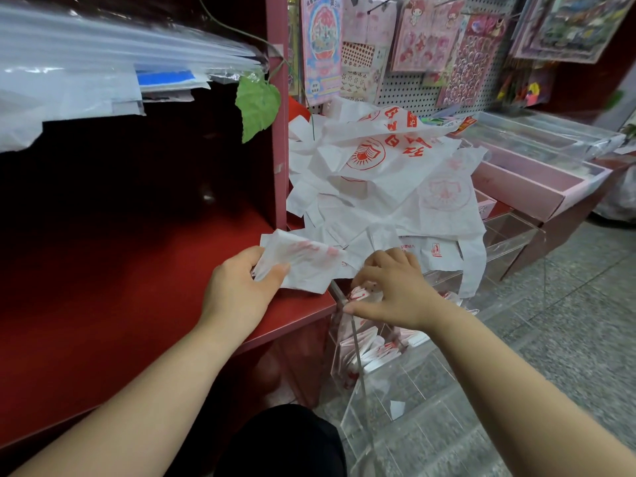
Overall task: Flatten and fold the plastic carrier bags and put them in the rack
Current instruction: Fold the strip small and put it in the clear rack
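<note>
Our left hand (pixel 241 287) pinches a folded bag (pixel 303 266) on the red shelf (pixel 137 304). Our right hand (pixel 395 290), fingers curled, grips a second bag (pixel 363 295) at the top edge of the clear rack (pixel 413 390).

Carrier bags (pixel 395 187): big red Chinese characters, turned sideways, unreadable; round red emblem (pixel 365 154) | lower bag: small red bin symbol (pixel 435 251) | hanging sticker pack (pixel 321 46): "3" among Chinese characters, top right; "DIY" near bottom
</note>
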A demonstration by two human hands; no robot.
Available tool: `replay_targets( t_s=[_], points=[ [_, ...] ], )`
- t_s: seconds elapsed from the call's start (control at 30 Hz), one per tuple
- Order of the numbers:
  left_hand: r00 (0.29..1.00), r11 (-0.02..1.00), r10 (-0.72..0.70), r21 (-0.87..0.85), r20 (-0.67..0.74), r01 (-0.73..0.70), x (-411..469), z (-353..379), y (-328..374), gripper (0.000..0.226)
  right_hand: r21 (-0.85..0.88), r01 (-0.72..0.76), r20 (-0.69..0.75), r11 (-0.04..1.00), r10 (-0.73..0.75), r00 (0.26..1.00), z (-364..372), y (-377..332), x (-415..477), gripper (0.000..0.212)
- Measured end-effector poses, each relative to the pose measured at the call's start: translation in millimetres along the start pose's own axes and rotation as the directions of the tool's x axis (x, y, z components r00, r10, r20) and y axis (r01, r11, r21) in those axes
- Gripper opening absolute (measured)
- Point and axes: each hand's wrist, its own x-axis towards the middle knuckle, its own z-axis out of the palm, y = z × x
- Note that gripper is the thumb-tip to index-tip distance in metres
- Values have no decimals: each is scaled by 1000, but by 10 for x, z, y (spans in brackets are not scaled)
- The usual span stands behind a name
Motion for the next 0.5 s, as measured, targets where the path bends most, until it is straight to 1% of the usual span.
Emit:
replay_targets(
  t_s=[0.03,0.1,0.2,0.27,0.3,0.33,0.4,0.5],
  points=[
    [1000,1000,9,-6,2,-9,13,36,41,31,-14,-12,15,1000,13,1000,-23,15,-1,94],
    [999,999,33,-23,12,-33,45,120,129,24,-36,-33,42,999,35,999,-53,65,-17,95],
    [997,997,69,-20,44,-68,82,263,259,18,-55,-26,53,998,29,998,-65,141,-67,88],
    [994,995,73,55,87,-78,94,339,325,19,-49,-17,56,999,20,998,-65,179,-101,86],
    [991,990,76,114,110,-88,98,364,341,26,-28,-25,52,999,27,998,-67,192,-115,83],
    [987,977,88,182,137,-113,103,377,348,32,5,-42,45,999,42,998,-75,201,-128,76],
    [972,934,132,304,193,-188,121,376,365,34,75,-77,29,994,75,997,-88,220,-153,62],
    [947,865,185,414,263,-284,152,357,427,36,120,-86,-7,989,88,996,-68,245,-181,61]
  ],
)
